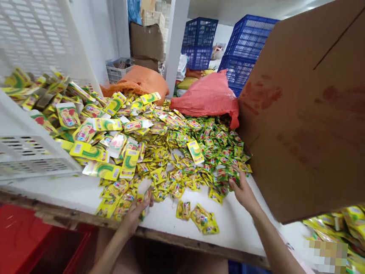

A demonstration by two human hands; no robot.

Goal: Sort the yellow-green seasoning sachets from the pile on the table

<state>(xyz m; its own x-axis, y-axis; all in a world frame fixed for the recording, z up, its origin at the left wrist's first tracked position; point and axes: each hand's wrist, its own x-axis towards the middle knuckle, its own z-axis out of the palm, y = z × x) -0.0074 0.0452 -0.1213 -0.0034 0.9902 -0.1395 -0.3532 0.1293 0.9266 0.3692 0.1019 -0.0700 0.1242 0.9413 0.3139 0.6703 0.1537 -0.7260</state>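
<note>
Near the front edge of the white table, my left hand (136,212) is closed around a small printed carton (144,190) with a white open flap at its top. Further right, my right hand (244,192) reaches into the pile of green sachets (211,139), its fingers curled around a green sachet (233,174). Yellow sachets (158,175) are heaped between my hands. A pair of overlapping yellow sachets (205,219) lies apart, nearer the front edge. Many flattened-looking yellow-green cartons (107,124) spill out at the left.
A white perforated crate (27,153) lies tipped at the left. A large cardboard box (312,110) leans at the right, with more yellow packs (362,229) beyond it. Orange (142,80) and red sacks (207,94) stand behind the heap. Blue crates (249,45) are stacked further back.
</note>
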